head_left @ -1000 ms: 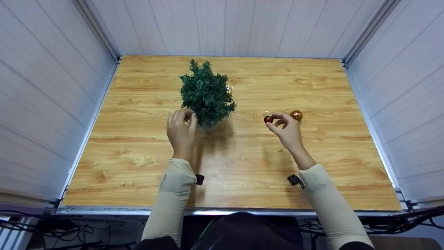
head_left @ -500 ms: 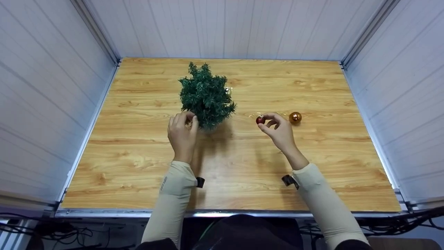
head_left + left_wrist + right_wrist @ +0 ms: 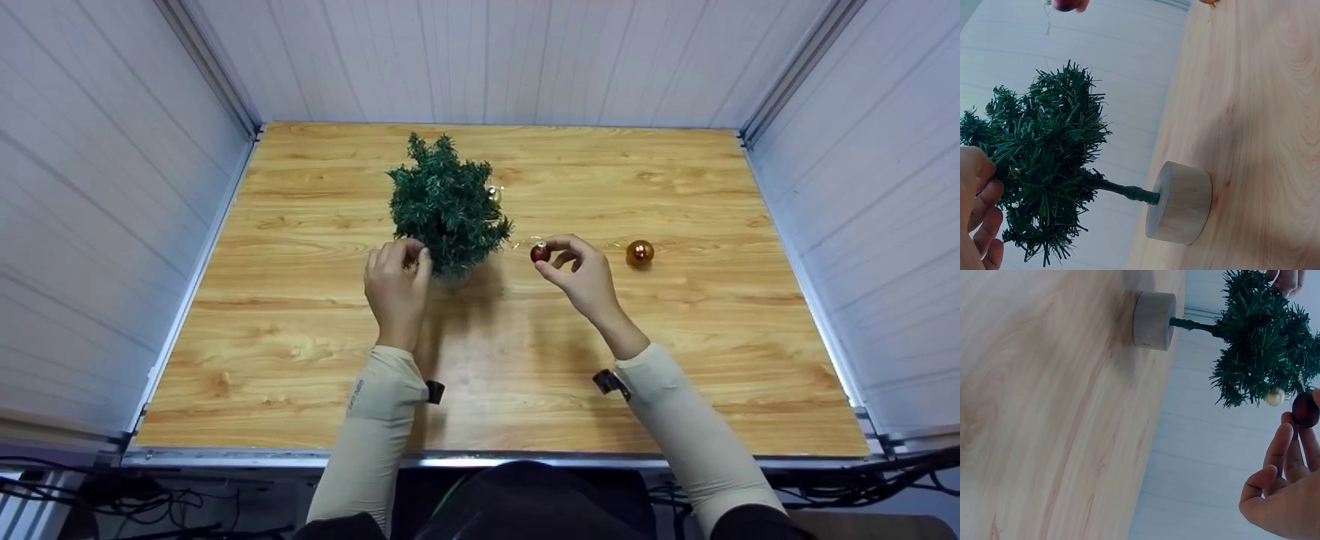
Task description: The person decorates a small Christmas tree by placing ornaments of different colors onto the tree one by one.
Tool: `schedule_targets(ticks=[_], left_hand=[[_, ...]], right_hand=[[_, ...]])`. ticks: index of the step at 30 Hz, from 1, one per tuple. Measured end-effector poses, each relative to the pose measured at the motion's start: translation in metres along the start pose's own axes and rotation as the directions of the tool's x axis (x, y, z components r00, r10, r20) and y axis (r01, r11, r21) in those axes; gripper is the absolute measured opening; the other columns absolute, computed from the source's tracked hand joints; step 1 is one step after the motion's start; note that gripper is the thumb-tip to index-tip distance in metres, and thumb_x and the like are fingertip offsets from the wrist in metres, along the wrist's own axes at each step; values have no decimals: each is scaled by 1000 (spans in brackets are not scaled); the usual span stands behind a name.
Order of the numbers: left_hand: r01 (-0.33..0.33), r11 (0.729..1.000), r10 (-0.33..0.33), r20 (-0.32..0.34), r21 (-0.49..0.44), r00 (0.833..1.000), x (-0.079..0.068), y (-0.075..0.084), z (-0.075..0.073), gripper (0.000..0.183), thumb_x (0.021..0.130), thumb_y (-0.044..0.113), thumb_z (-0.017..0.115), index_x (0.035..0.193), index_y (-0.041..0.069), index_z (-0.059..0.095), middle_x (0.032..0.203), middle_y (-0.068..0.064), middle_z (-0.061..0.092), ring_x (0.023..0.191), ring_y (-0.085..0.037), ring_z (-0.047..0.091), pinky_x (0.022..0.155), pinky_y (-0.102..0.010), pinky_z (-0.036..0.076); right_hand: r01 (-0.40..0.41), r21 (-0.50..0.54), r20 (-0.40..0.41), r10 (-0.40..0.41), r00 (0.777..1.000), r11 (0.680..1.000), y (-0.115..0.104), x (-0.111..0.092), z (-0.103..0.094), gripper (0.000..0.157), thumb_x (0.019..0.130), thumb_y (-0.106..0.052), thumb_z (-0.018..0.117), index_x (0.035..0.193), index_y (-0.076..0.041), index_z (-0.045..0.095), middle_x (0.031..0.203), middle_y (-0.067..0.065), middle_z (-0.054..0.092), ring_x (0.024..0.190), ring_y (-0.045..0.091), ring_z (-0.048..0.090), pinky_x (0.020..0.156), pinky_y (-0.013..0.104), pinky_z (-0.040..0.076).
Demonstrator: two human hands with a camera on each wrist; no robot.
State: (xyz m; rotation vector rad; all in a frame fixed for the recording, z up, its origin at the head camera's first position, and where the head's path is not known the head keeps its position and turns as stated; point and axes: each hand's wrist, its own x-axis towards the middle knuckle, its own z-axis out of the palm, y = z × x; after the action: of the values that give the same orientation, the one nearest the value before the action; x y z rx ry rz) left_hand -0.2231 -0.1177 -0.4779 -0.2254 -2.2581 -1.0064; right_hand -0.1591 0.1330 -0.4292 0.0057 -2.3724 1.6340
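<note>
A small artificial Christmas tree (image 3: 448, 199) stands on a round wooden base (image 3: 1180, 203). My left hand (image 3: 394, 281) is at its near left side, thumb and fingers pinching the tip of a green branch (image 3: 1013, 169). To the right of the tree, my right hand (image 3: 589, 277) holds a dark red bauble (image 3: 540, 253) between thumb and fingertips, above the table. A thin gold hanging loop (image 3: 523, 243) trails from the bauble toward the tree. On the tree's right side hangs a pale gold bauble (image 3: 1275, 396), partly hidden by branches in the head view.
An orange-gold bauble (image 3: 640, 253) lies on the wooden table (image 3: 712, 337), right of my right hand. White panel walls (image 3: 570, 60) enclose the table at the back and both sides. Black cables (image 3: 150, 487) hang below the front edge.
My right hand has moved left toward the tree, carrying the red bauble away from the orange-gold one. The left hand stays almost in place at the branch.
</note>
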Motion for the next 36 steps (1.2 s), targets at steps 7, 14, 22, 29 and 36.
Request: schedule_targets(ticks=[7, 14, 22, 29, 36], left_hand=[[-30, 999, 30, 8, 18, 1000, -1, 4, 1, 8, 92, 18, 66, 87, 11, 68, 83, -5, 66, 79, -24, 55, 74, -39, 45], [-58, 998, 57, 24, 29, 998, -4, 10, 5, 10, 92, 20, 66, 87, 12, 68, 84, -3, 67, 79, -23, 55, 74, -39, 44], [-74, 997, 73, 20, 17, 997, -8, 16, 8, 7, 91, 18, 67, 87, 12, 68, 83, -2, 67, 79, -23, 54, 75, -40, 44], [-72, 997, 72, 34, 21, 997, -11, 19, 8, 8, 92, 19, 67, 88, 12, 68, 84, -2, 67, 80, -23, 55, 75, -39, 45], [-80, 997, 79, 28, 22, 996, -11, 20, 7, 9, 91, 20, 67, 87, 12, 68, 82, -2, 67, 80, -24, 56, 78, -40, 45]], right_hand=[[18, 15, 19, -18, 1000, 1000, -6, 2, 7, 25, 83, -3, 75, 107, 4, 70, 101, 20, 69, 78, 22, 59, 68, 25, 39], [30, 36, 29, -32, 999, 999, -13, 4, 13, 25, 84, -3, 75, 108, 4, 70, 101, 20, 69, 80, 28, 59, 70, 28, 38], [34, 46, 36, -35, 999, 998, -19, 5, 16, 26, 83, -1, 75, 108, 4, 70, 100, 19, 69, 79, 24, 59, 69, 25, 37], [34, 52, 44, -37, 998, 998, -21, 5, 20, 26, 83, -3, 75, 108, 4, 70, 99, 19, 69, 78, 22, 58, 68, 26, 37], [30, 66, 47, -33, 998, 997, -21, 7, 24, 27, 83, -3, 75, 109, 5, 69, 101, 21, 69, 80, 27, 58, 70, 29, 37]])
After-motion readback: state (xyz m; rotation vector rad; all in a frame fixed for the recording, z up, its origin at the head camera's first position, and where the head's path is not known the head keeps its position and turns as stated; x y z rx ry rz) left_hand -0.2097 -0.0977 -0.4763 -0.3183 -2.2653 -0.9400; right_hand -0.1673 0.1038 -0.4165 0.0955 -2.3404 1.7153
